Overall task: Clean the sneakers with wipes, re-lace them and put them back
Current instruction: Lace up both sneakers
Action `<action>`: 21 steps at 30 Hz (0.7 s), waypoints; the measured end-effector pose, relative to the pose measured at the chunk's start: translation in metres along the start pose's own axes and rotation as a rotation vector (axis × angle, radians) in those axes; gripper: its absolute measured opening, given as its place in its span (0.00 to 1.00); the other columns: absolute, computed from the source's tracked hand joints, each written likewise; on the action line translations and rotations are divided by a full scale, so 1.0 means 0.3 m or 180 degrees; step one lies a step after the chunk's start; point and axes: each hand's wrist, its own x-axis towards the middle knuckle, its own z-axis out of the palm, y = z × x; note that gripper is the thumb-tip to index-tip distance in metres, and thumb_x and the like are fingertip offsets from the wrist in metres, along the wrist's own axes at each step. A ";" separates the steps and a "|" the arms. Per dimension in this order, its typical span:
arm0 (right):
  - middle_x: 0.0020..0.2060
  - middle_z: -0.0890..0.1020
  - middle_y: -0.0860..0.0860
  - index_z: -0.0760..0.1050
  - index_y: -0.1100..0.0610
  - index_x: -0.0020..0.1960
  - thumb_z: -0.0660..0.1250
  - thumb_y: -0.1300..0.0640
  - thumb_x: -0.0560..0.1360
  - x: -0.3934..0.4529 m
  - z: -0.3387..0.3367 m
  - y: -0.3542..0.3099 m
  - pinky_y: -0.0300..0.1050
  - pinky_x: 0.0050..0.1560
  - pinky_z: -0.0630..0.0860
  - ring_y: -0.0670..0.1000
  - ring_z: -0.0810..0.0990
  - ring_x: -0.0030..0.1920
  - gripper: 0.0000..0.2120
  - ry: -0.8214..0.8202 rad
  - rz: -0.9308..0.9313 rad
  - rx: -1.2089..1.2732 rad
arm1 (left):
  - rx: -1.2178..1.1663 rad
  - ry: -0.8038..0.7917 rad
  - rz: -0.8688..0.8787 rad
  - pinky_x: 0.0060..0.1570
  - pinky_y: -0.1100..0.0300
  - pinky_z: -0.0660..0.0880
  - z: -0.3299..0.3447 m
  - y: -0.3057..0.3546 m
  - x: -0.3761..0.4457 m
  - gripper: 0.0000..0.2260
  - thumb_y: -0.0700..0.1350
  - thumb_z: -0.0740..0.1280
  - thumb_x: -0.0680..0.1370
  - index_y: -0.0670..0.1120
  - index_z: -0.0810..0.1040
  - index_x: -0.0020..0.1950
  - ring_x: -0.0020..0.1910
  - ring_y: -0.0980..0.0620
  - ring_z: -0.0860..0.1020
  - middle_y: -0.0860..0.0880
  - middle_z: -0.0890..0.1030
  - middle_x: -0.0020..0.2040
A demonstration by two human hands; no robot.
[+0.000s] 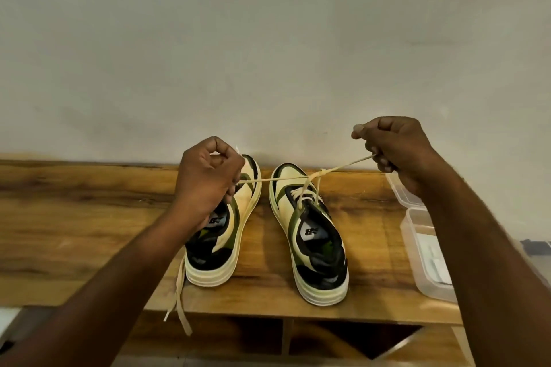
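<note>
**Asker:** Two hands are at work, so what is each one holding?

**Describer:** Both are closed in pinches on the cream lace (283, 179) of the right sneaker (310, 235). The left hand (208, 179) has its fingers curled round one end, out past the sneaker's left side and over the left sneaker (222, 235). The right hand (393, 152) pinches the other end, up and to the right of the sneaker. The lace runs taut between them, with a small knot (323, 171) just above the sneaker's toe end.

**Asker:** Where do the shoes sit?

**Describer:** The right sneaker stands heel toward the viewer on a wooden shelf top (89, 217). Its partner stands just to its left, a loose lace (180, 292) trailing off the front edge. A clear plastic box (426, 250) sits to its right.

**Asker:** How should the step go?

**Describer:** It looks like knot tightening. I would pull both ends evenly and low, so the knot seats on the tongue and the shoe does not lift or slide.
</note>
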 end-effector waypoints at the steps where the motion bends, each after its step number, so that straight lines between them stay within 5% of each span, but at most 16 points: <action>1: 0.32 0.79 0.52 0.86 0.60 0.46 0.74 0.56 0.78 -0.003 -0.013 0.009 0.39 0.25 0.64 0.48 0.66 0.26 0.07 -0.0093 -0.0051 -0.0137 | 0.0205 0.0070 0.0133 0.23 0.60 0.70 -0.011 -0.006 -0.003 0.07 0.37 0.71 0.79 0.42 0.77 0.42 0.22 0.52 0.72 0.46 0.78 0.28; 8: 0.42 0.81 0.71 0.88 0.56 0.42 0.84 0.48 0.60 -0.022 -0.079 0.023 0.47 0.34 0.73 0.56 0.73 0.37 0.16 -0.0922 -0.0010 -0.0975 | 0.1243 -0.0025 0.0580 0.28 0.55 0.76 -0.093 -0.037 0.008 0.07 0.39 0.78 0.74 0.47 0.82 0.40 0.24 0.54 0.77 0.50 0.82 0.29; 11: 0.42 0.84 0.68 0.89 0.56 0.42 0.85 0.48 0.57 -0.021 -0.090 0.025 0.49 0.37 0.73 0.56 0.73 0.37 0.17 -0.1070 0.0005 -0.1130 | 0.1461 -0.0133 0.0679 0.33 0.54 0.81 -0.135 -0.037 0.012 0.08 0.49 0.83 0.70 0.50 0.85 0.41 0.28 0.54 0.81 0.52 0.84 0.32; 14: 0.37 0.85 0.61 0.89 0.55 0.40 0.84 0.52 0.60 -0.013 -0.082 0.028 0.48 0.37 0.73 0.52 0.73 0.35 0.12 -0.0985 -0.0034 -0.1303 | 0.1694 -0.0423 0.0604 0.33 0.65 0.76 -0.181 -0.017 0.020 0.15 0.58 0.84 0.62 0.54 0.88 0.42 0.30 0.58 0.80 0.57 0.83 0.32; 17: 0.35 0.85 0.50 0.88 0.55 0.40 0.83 0.56 0.66 -0.001 -0.070 0.044 0.45 0.41 0.73 0.50 0.77 0.39 0.07 -0.0761 -0.0099 -0.1449 | 0.1811 -0.0592 0.0495 0.35 0.63 0.74 -0.213 -0.018 0.036 0.14 0.58 0.82 0.61 0.53 0.89 0.41 0.33 0.57 0.80 0.56 0.85 0.33; 21: 0.40 0.85 0.51 0.87 0.54 0.39 0.84 0.55 0.66 0.016 -0.073 0.062 0.48 0.47 0.75 0.51 0.79 0.47 0.06 -0.0674 -0.0053 -0.1713 | 0.1894 -0.0654 0.0346 0.40 0.56 0.76 -0.227 -0.037 0.048 0.09 0.54 0.83 0.65 0.52 0.88 0.38 0.38 0.50 0.82 0.52 0.86 0.35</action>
